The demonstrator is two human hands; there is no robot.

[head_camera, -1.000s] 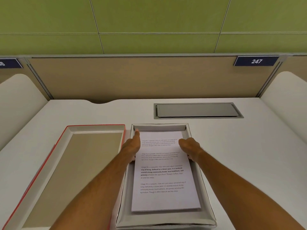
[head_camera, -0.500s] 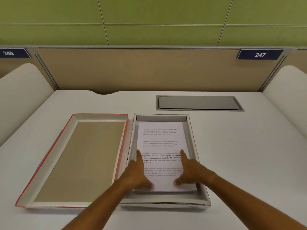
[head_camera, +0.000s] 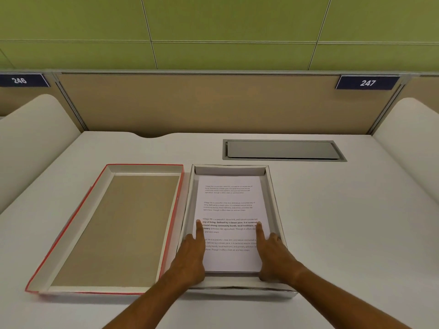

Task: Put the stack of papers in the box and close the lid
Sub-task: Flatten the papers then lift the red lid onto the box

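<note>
Papers (head_camera: 229, 203) already down inside box (head_camera: 275, 200), lying flat on its floor with the printed side up. Left hand (head_camera: 191, 257) resting on the near left edge of the sheets, forefinger stretched forward and flat on the page, gripping nothing. Right hand (head_camera: 273, 254) mirroring it on the near right edge, forefinger likewise extended, the other fingers loosely curled against the box wall, holding nothing either. Lid (head_camera: 114, 226) just beyond the left hand's outer side, upturned on the tabletop (head_camera: 344, 222) with its brown inside showing and its red rim nearly against the box. First half of the task apparently done, bar perhaps a final squaring of the stack. Still left: lifting both hands clear, reaching leftward for the lid, turning it over and seating it on the box.
</note>
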